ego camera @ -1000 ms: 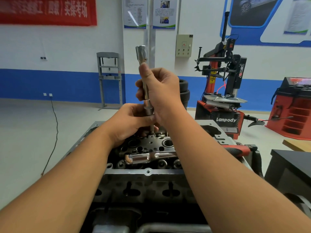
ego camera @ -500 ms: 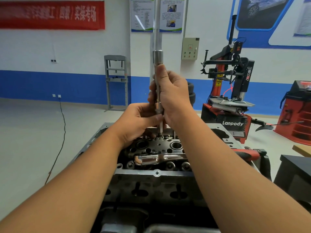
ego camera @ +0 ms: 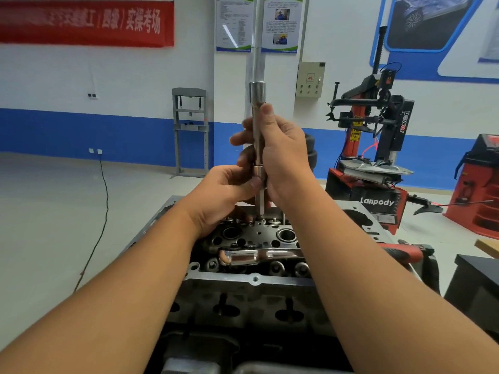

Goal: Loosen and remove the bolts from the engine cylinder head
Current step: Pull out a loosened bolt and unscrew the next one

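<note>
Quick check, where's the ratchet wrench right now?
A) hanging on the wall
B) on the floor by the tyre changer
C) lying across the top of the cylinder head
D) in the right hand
C: the chrome ratchet wrench lies flat across the cylinder head, held by neither hand; the right hand and left hand both grip the upright socket extension bar.

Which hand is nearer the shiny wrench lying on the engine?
Left. The left hand pinches the extension bar low down, just above the wrench. The right hand grips the bar higher up, farther from it.
</note>
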